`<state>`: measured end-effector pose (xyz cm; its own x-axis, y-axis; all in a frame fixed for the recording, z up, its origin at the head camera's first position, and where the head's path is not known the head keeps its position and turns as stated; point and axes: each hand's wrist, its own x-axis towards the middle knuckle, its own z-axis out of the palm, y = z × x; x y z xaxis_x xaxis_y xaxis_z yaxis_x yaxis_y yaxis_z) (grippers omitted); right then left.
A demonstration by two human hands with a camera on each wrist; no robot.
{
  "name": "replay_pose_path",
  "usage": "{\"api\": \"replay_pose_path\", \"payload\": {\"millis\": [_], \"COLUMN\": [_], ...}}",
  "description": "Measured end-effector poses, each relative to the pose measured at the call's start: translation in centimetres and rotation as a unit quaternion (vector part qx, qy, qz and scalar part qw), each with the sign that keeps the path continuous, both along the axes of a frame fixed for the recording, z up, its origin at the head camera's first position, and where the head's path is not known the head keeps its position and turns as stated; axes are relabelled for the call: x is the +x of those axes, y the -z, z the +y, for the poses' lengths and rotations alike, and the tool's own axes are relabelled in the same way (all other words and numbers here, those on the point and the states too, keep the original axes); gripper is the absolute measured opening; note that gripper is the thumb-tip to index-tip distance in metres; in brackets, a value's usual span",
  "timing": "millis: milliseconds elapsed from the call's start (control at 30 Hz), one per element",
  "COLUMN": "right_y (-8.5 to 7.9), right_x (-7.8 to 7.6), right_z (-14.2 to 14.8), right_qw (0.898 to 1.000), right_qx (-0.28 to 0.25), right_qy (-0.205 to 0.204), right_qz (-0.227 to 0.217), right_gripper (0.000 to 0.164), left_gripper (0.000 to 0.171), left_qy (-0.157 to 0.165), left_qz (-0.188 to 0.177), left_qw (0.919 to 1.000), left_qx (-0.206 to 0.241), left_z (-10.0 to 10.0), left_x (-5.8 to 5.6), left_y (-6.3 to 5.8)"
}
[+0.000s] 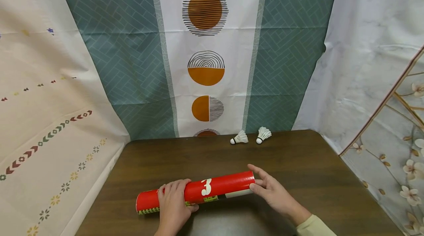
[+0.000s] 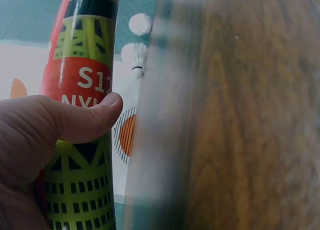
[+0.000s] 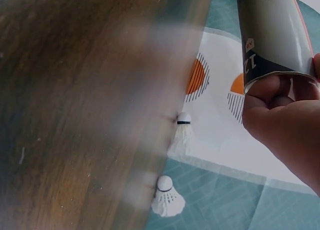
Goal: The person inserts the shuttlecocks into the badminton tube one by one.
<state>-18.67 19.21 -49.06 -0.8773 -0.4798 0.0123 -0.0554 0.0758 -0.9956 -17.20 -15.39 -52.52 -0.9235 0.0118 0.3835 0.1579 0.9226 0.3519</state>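
Observation:
A long red shuttlecock tube [image 1: 225, 185] with lime-green and grey printed parts is held at a slant above the table, its right end higher. My left hand [image 1: 173, 201] grips it left of the middle; in the left wrist view the thumb [image 2: 90, 117] lies across the printed side. At the tube's right end is my right hand [image 1: 273, 195], its thumb against the near side of the rim and index finger at the far side. The right wrist view shows curled fingers [image 3: 280, 92] at the tube's mouth. The tube's inside is hidden.
Two white shuttlecocks lie near the table's back edge, one shuttlecock [image 1: 240, 137] left of the other shuttlecock [image 1: 263, 135]. The brown wooden table [image 1: 159, 162] meets a patterned cloth [image 1: 132, 81] hanging behind it. More cloths hang at both sides.

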Motion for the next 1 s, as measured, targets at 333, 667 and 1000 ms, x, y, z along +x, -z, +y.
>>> {"api": "replay_pose_path", "payload": {"millis": [333,667,1000], "right_y": [0.1,-0.2,-2.9], "right_x": [-0.1,-0.9,-8.7], "right_z": [-0.1,0.8,7.0], "right_qw": [1.0,1.0,0.986], "right_qx": [-0.006,0.011,0.119], "right_qy": [-0.031,-0.007,0.105], "right_qz": [0.004,0.018,0.042], "right_gripper": [0.077,0.075,0.065], "left_gripper": [0.085,0.085,0.086], "left_qy": [0.002,-0.006,0.001], "left_qz": [0.002,-0.004,0.016], "left_qw": [1.0,1.0,0.9999], "left_qx": [0.0,0.006,-0.006], "left_z": [0.0,-0.2,-0.3], "left_x": [0.0,-0.3,-0.2], "left_y": [0.1,0.5,0.8]}}
